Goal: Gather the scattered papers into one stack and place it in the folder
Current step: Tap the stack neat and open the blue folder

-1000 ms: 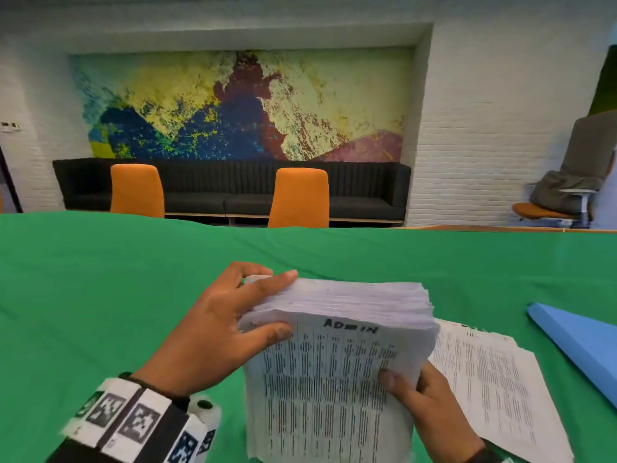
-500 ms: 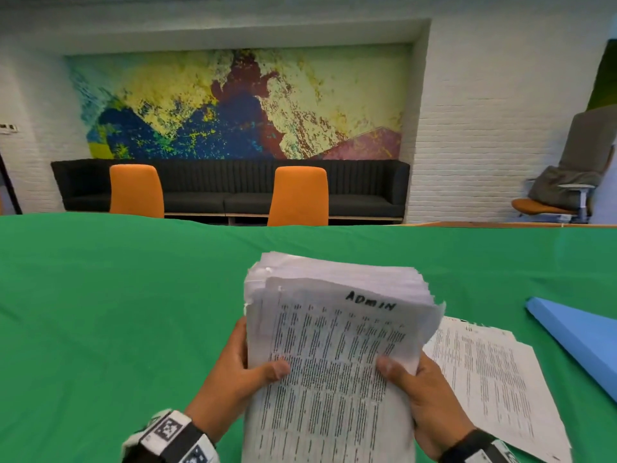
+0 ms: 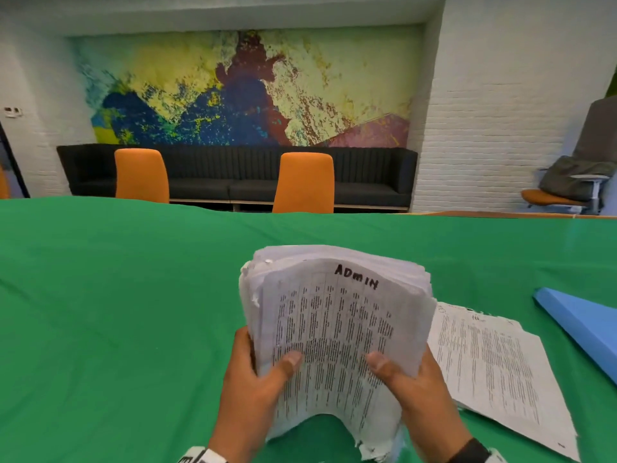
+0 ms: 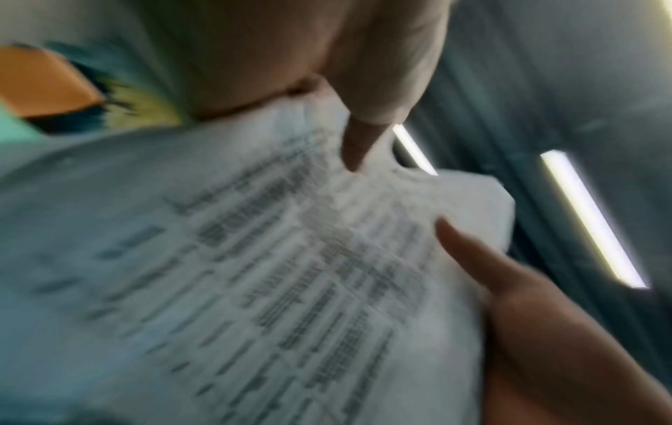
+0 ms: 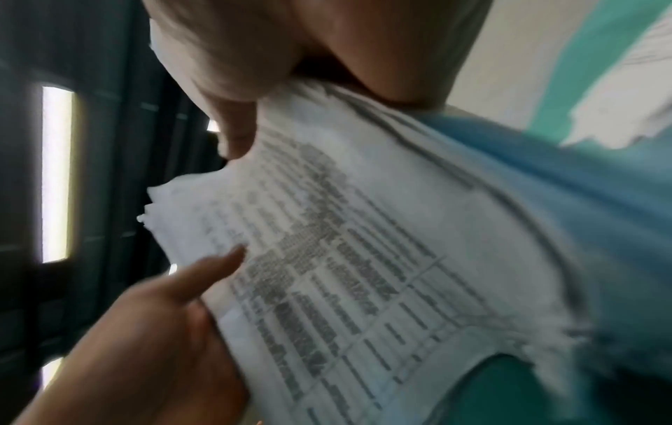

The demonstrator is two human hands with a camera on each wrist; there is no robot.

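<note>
A thick stack of printed papers (image 3: 337,315), its top sheet marked ADMIN, stands nearly upright above the green table. My left hand (image 3: 253,385) grips its lower left side, thumb across the front. My right hand (image 3: 414,385) grips the lower right side the same way. The stack's bottom edge bows upward between the hands. Both wrist views are blurred and show the printed sheets (image 4: 254,287) (image 5: 363,258) close up with thumbs on them. More printed papers (image 3: 494,365) lie flat on the table to the right. A blue folder (image 3: 587,322) lies further right.
The green tablecloth (image 3: 117,312) covers the table around the hands. Two orange chairs (image 3: 303,182) stand at the far edge, with a dark sofa (image 3: 233,175) and a colourful mural behind them. Another chair (image 3: 567,195) stands at the far right.
The stack has been lifted off the table and tilted upright. My left hand moved from the stack's top left edge down to its lower left side; my right hand kept its hold.
</note>
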